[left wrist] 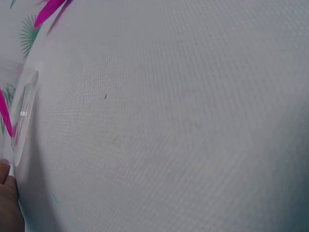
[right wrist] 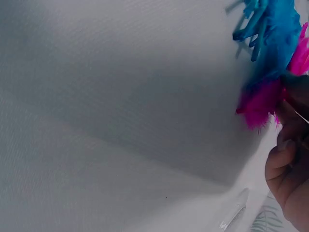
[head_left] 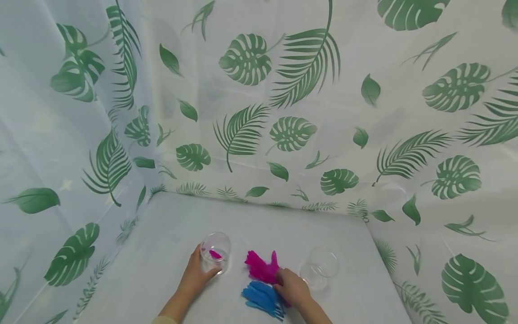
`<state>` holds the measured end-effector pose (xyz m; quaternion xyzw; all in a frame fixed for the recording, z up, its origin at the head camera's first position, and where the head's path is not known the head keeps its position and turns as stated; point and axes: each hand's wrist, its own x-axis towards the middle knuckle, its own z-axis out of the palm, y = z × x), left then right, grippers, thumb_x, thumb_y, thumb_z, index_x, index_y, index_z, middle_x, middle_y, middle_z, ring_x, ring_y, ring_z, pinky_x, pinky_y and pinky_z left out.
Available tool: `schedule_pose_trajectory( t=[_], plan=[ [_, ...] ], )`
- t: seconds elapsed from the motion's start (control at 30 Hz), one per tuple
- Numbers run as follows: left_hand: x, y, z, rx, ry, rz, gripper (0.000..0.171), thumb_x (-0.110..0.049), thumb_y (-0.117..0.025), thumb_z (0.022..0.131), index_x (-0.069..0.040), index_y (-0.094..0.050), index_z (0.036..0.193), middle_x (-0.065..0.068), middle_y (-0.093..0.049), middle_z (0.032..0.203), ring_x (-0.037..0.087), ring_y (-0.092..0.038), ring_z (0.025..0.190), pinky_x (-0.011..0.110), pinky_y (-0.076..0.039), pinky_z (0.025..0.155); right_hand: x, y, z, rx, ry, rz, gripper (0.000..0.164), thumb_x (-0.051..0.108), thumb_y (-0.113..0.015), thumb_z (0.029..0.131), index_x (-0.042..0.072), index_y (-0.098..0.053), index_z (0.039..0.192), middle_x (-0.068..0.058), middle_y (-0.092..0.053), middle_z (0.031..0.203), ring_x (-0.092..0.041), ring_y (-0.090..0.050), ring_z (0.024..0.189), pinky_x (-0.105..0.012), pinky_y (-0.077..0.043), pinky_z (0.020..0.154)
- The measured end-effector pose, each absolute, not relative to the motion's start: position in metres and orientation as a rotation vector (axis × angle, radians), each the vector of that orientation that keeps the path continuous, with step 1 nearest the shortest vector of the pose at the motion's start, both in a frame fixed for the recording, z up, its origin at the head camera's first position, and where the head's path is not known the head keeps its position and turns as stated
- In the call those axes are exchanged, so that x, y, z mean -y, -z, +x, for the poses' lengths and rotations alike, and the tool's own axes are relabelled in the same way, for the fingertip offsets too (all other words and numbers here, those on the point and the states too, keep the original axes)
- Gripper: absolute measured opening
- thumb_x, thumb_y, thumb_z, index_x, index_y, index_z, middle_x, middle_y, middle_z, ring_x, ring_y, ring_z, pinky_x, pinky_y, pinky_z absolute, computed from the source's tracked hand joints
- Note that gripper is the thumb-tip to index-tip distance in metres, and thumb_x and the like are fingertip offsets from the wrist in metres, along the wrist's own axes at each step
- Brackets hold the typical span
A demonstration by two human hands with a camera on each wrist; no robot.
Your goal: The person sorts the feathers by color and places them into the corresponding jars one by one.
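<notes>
My left hand (head_left: 196,271) grips a clear cup (head_left: 222,269) from its left side, thumb toward the front. Inside that cup lies a pink feather (head_left: 215,254). To the right, a pile of pink feathers (head_left: 261,268) lies just behind a pile of blue feathers (head_left: 260,297). My right hand (head_left: 294,288) is at the right edge of both piles, its fingers pinching a pink feather (right wrist: 263,102) whose end shows beside the blue ones. In the left wrist view only some fingertips (left wrist: 4,170) show beside the cup wall.
A second clear cup (head_left: 326,261) stands on the white table (head_left: 226,215) just right of my right hand. Behind and to the left hang white curtains (head_left: 247,130) printed with green leaves, meeting the table's back edge.
</notes>
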<state>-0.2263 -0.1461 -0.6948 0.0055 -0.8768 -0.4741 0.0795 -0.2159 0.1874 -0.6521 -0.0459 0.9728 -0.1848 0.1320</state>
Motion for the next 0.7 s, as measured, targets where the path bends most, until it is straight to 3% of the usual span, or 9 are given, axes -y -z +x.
schedule_pose_trajectory(
  t=[0.17, 0.47, 0.7],
  plan=[
    [0.1483, 0.6923, -0.2256, 2.633, 1.443, 0.028, 0.11, -0.047, -0.086, 0.07, -0.005, -0.026, 0.152, 0.028, -0.046, 0.143, 0.044, -0.044, 0.136, 0.058, -0.036, 0.112, -0.187, 0.6494, -0.2172, -2.893, 0.507, -0.169, 0.006, 0.023, -0.074, 0.088, 0.019, -0.069, 0.091, 0.007, -0.058, 0.077, -0.009, -0.054, 0.071, -0.035, -0.056, 0.072],
    [0.1479, 0.6914, -0.2246, 2.66, 1.436, 0.038, 0.109, -0.048, -0.085, 0.072, -0.006, -0.024, 0.152, 0.027, -0.045, 0.144, 0.043, -0.043, 0.136, 0.059, -0.036, 0.112, -0.1923, 0.6444, -0.2187, -2.939, 0.635, -0.218, 0.004, 0.021, -0.073, 0.088, 0.02, -0.072, 0.091, 0.008, -0.067, 0.082, -0.009, -0.062, 0.079, -0.037, -0.058, 0.077],
    [0.1479, 0.6898, -0.2243, 2.683, 1.458, 0.068, 0.108, -0.049, -0.084, 0.073, -0.009, -0.022, 0.154, 0.024, -0.043, 0.147, 0.042, -0.041, 0.139, 0.059, -0.034, 0.114, -0.1967, 0.6481, -0.2192, -2.942, 0.699, -0.292, 0.004, 0.023, -0.073, 0.088, 0.021, -0.07, 0.09, 0.011, -0.065, 0.081, -0.004, -0.057, 0.074, -0.03, -0.057, 0.071]
  ],
)
